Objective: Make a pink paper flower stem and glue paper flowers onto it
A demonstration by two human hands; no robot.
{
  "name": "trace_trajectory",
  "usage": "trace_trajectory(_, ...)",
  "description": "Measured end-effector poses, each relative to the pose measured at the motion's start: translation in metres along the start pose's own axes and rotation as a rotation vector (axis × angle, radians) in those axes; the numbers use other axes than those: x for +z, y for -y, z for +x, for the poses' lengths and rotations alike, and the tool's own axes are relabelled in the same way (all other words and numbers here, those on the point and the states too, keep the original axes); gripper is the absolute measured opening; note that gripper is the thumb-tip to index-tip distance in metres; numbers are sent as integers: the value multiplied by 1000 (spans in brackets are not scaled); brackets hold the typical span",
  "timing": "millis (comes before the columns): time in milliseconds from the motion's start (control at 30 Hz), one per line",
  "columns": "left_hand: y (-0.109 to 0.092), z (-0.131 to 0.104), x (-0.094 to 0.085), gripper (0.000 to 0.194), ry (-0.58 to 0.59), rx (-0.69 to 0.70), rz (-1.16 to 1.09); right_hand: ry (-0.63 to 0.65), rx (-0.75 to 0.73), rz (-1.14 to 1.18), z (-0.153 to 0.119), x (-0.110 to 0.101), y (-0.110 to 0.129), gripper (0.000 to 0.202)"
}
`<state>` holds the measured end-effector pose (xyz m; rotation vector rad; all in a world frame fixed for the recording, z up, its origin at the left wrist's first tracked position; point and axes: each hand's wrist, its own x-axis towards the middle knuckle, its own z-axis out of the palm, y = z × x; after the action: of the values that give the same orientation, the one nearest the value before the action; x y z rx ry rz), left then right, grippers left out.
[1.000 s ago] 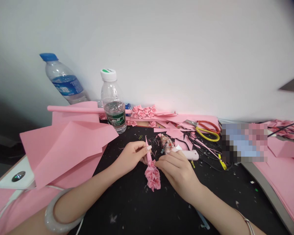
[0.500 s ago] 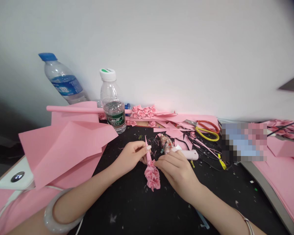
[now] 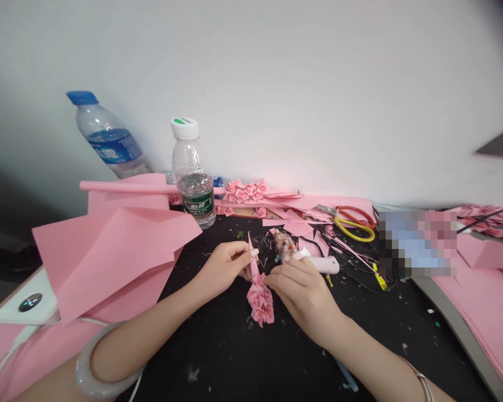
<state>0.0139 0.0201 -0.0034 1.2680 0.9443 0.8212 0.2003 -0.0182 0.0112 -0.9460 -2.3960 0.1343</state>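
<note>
Between my hands is a pink paper flower spray, a narrow rolled cone with crumpled blossoms clustered at its near end. The cone points away from me. My left hand is closed on the cone, its thumb across the paper. Fingertips of my right hand are pinched at the uppermost blossom, where the cluster meets the cone; some of those fingers are hidden. Just beyond my right hand lies a pale-handled tool, beside a lumpy, multicoloured object.
A water bottle with a white cap stands behind my left hand; a blue-capped bottle leans at the wall. Large pink sheets lie left. Scissors, paper scraps and cables lie right on the black mat. A blurred patch is further right.
</note>
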Motion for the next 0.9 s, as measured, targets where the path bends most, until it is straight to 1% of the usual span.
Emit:
trace_trajectory(300,0,0,0,31,2,2,-1,-3,-3,24,0,0,0,17)
trace_trajectory(900,2,0,-1,33,-1,4,-1,-15,13,-11,0,0,2,22)
